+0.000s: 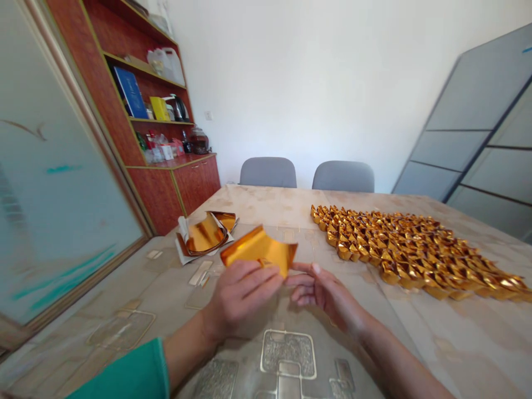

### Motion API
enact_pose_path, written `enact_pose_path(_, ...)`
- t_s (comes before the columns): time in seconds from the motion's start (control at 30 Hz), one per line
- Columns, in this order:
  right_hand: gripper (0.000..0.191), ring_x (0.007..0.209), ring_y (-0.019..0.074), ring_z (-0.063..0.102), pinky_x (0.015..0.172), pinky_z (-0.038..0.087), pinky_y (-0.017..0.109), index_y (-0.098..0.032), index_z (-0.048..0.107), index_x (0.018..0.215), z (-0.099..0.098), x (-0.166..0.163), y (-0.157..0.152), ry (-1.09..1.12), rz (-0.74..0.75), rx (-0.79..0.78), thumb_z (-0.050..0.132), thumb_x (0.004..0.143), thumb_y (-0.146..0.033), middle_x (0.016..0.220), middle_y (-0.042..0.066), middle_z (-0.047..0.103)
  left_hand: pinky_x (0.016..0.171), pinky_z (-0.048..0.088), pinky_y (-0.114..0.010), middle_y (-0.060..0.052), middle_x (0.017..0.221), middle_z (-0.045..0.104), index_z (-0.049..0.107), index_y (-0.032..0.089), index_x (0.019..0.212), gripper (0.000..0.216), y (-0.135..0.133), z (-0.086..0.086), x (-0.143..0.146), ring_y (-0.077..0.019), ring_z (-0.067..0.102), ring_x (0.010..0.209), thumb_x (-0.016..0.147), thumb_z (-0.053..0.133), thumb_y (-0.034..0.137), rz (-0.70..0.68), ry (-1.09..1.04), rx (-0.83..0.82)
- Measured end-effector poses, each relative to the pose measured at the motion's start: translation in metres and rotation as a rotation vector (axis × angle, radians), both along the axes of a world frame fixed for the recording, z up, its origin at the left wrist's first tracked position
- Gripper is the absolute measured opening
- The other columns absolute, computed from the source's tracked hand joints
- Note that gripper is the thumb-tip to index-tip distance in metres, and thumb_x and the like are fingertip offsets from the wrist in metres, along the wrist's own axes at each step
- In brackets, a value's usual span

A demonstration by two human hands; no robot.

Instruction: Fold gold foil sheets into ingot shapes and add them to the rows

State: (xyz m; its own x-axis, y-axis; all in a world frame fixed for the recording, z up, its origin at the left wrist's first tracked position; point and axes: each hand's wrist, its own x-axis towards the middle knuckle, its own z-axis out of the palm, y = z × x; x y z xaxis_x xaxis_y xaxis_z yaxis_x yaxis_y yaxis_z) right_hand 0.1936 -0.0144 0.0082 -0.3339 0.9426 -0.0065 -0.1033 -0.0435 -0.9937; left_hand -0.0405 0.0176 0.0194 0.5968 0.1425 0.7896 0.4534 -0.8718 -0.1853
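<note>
My left hand is closed on a sheet of shiny gold foil paper, held up over the table in front of me. The sheet bends and its corners curl upward. Beside its right edge is my right hand, index finger stretched toward the foil and thumb raised, the other fingers loosely curled. Whether the index fingertip touches the paper I cannot tell. To the left lies a stack of gold foil sheets with white backing, curled at the edges. Many folded gold paper ingots stand in rows on the right.
A patterned plastic cover lies over the table. Two grey chairs stand at the far side by a white wall. Reddish wooden shelves with bottles and boxes rise at the left, near a frosted glass panel. Grey panels lean at the right.
</note>
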Motion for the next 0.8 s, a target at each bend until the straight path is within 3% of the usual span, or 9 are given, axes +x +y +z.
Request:
enact_pose_path(0.07,0.056,0.091,0.0230,0.068,0.082,0.053,0.038,-0.018,0.058,0.119,0.001,0.000,-0.001,0.083,0.055,-0.062,0.034,0.095,-0.062,0.107,0.015,0.071,0.072,0.052,-0.033,-0.006,0.106,0.074,0.064,0.020,0.115,0.025,-0.015,-0.006,0.014,-0.0193,0.065,0.088,0.094,0.052,0.017,-0.097,0.102,0.009)
enact_pose_path(0.17,0.048,0.100,0.0263,0.067,0.085,0.053,0.039,-0.020,0.060,0.116,0.000,-0.001,-0.001,-0.001,0.023,-0.024,0.052,0.088,-0.059,0.112,0.013,0.070,0.070,0.053,-0.031,-0.006,0.107,0.074,0.065,0.019,0.113,0.024,-0.025,-0.012,0.027,-0.0182,0.065,0.084,0.093,0.053,0.016,-0.171,0.192,-0.074)
enact_pose_path(0.27,0.039,0.099,0.0266,0.067,0.087,0.053,0.038,-0.024,0.064,0.109,-0.001,0.000,0.004,-0.171,-0.085,0.111,0.060,0.084,-0.053,0.110,0.008,0.072,0.081,0.054,-0.031,-0.008,0.114,0.071,0.062,0.020,0.118,0.026,-0.022,-0.015,0.030,-0.0189,0.066,0.095,0.095,0.051,0.023,-0.194,0.247,-0.312)
enact_pose_path(0.37,0.025,0.094,0.0256,0.068,0.085,0.055,0.038,-0.025,0.068,0.103,-0.002,0.005,0.007,-0.323,-0.193,0.297,0.052,0.090,-0.041,0.103,0.006,0.074,0.093,0.051,-0.032,-0.010,0.126,0.065,0.058,0.018,0.123,0.031,-0.012,-0.016,0.026,-0.0200,0.063,0.109,0.095,0.053,0.031,-0.206,0.162,-0.561)
enact_pose_path(0.43,0.026,0.096,0.0255,0.068,0.087,0.054,0.039,-0.026,0.070,0.106,0.000,0.009,0.007,-0.476,-0.265,0.470,0.047,0.093,-0.030,0.105,0.006,0.074,0.094,0.050,-0.035,-0.009,0.118,0.068,0.058,0.019,0.120,0.029,-0.006,-0.018,0.024,-0.0201,0.063,0.107,0.093,0.056,0.029,-0.154,-0.008,-0.685)
enact_pose_path(0.5,0.031,0.103,0.0258,0.066,0.093,0.052,0.043,-0.026,0.070,0.112,0.004,0.013,0.004,-0.630,-0.305,0.683,0.046,0.092,-0.021,0.110,0.007,0.073,0.081,0.053,-0.032,-0.006,0.099,0.070,0.058,0.019,0.107,0.020,-0.001,-0.021,0.022,-0.0182,0.066,0.090,0.089,0.061,0.028,-0.044,-0.219,-0.825)
enact_pose_path(0.63,0.041,0.116,0.0257,0.060,0.098,0.050,0.048,-0.026,0.066,0.123,0.013,0.021,-0.003,-0.842,-0.241,1.009,0.044,0.092,-0.010,0.120,0.007,0.070,0.060,0.049,-0.027,0.001,0.073,0.061,0.047,0.020,0.087,0.025,0.005,-0.026,0.021,-0.0169,0.061,0.067,0.077,0.069,0.026,0.208,-0.441,-0.968)
enact_pose_path(0.7,0.044,0.122,0.0256,0.057,0.099,0.050,0.049,-0.028,0.062,0.128,0.015,0.025,-0.006,-0.935,-0.164,1.087,0.043,0.093,-0.009,0.126,0.005,0.068,0.058,0.048,-0.027,0.002,0.074,0.059,0.046,0.020,0.091,0.024,0.007,-0.027,0.019,-0.0167,0.060,0.066,0.077,0.066,0.022,0.245,-0.450,-0.961)
enact_pose_path(0.8,0.043,0.125,0.0258,0.055,0.102,0.049,0.047,-0.030,0.058,0.133,0.011,0.032,-0.012,-1.036,-0.054,1.142,0.046,0.096,-0.012,0.131,0.004,0.065,0.071,0.053,-0.031,-0.006,0.099,0.064,0.047,0.018,0.117,0.040,0.009,-0.027,0.011,-0.0189,0.063,0.085,0.079,0.059,0.015,0.201,-0.396,-0.838)
